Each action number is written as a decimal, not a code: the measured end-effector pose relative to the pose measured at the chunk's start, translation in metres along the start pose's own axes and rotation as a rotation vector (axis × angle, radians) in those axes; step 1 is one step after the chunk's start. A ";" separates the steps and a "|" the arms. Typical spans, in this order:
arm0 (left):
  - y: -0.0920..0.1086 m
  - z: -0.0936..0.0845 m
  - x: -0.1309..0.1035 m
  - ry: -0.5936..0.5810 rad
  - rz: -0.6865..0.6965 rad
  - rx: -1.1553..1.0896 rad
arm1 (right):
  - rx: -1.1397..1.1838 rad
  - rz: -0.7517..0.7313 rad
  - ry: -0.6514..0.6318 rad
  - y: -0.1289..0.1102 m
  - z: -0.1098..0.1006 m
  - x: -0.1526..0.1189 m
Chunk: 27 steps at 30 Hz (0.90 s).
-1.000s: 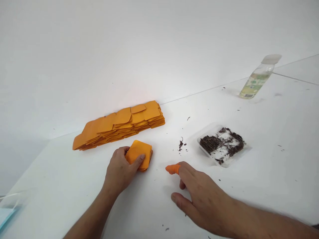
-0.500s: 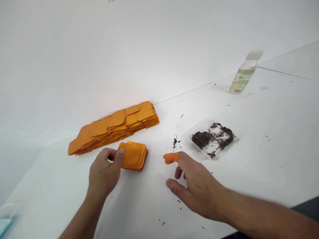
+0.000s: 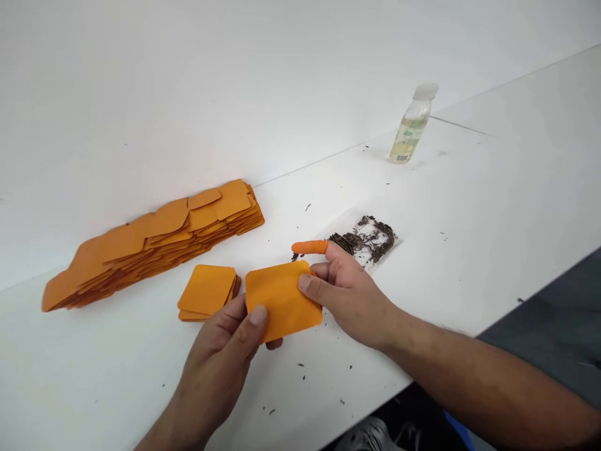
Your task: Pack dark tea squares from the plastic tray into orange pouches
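An orange square piece with rounded corners is held up between both hands. My left hand pinches its lower left corner, thumb on top. My right hand grips its right edge between thumb and fingers, and an orange finger cot covers the outstretched index finger. Just left of the held piece, a small stack of similar orange pieces lies on the white table. Behind my right hand is a clear tray with dark strips and crumbs, partly hidden by that hand.
A long, overlapping pile of orange pieces lies along the wall at the left. Toward the back right stands a bottle with a pale cap. Dark scraps are scattered on the table, whose front edge runs across the lower right.
My left hand has lifted an orange piece off the small stack. My right hand, empty before, has closed on its right side. The view has shifted, so the table's things appear further left.
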<state>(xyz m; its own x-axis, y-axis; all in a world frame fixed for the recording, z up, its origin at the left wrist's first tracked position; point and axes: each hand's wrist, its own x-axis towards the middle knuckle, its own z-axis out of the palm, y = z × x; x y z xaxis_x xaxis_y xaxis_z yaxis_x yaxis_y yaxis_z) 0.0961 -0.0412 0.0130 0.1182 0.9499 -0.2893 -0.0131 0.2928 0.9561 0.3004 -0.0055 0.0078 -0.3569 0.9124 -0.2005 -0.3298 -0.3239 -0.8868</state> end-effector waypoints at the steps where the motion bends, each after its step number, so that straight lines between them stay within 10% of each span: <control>1: -0.001 -0.002 -0.001 -0.053 -0.002 -0.027 | 0.010 0.008 0.005 -0.002 0.000 0.000; 9: -0.002 0.000 0.002 -0.173 -0.072 -0.159 | -0.127 -0.105 -0.013 0.004 -0.003 -0.001; 27: -0.013 -0.016 0.014 -0.042 0.014 0.117 | -0.136 -0.115 -0.028 0.003 -0.003 0.002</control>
<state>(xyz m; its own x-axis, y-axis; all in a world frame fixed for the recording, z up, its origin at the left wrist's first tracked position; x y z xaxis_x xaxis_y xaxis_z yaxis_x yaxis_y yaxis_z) 0.0818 -0.0300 -0.0046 0.1601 0.9478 -0.2758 0.1008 0.2623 0.9597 0.3011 -0.0038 0.0032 -0.3485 0.9335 -0.0844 -0.2490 -0.1790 -0.9518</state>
